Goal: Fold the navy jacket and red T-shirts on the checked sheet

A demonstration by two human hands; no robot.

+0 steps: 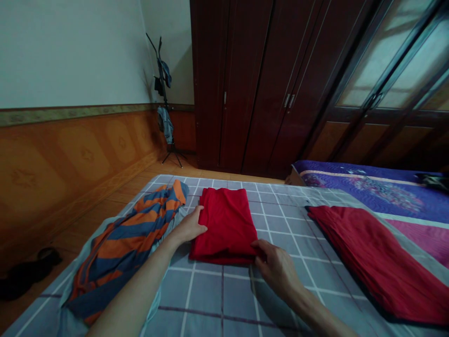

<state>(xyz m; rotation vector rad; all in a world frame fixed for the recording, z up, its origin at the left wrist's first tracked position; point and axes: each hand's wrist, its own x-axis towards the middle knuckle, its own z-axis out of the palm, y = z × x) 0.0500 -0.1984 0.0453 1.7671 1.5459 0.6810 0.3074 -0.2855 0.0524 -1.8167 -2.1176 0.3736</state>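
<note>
A piece of red cloth [226, 224], folded into a rough rectangle, lies on the checked bed sheet in front of me. At its left edge, my left hand [191, 227] grips the cloth, with the thumb on top and some fingers hidden. My right hand [277, 264] pinches the near right corner between thumb and fingers. To the left of the cloth lies a crumpled orange and blue striped garment [126, 243] over a pale blue fabric. Which kind of garment the red cloth is, I cannot tell.
Another folded red cloth with a dark edge [379, 257] lies at the right on the grey checked bed sheet [206, 299]. Beyond it is a purple floral-patterned bed cover [382, 192]. A dark wooden wardrobe [245, 84] and a coat stand [163, 89] stand behind. Dark items [28, 274] lie on the floor.
</note>
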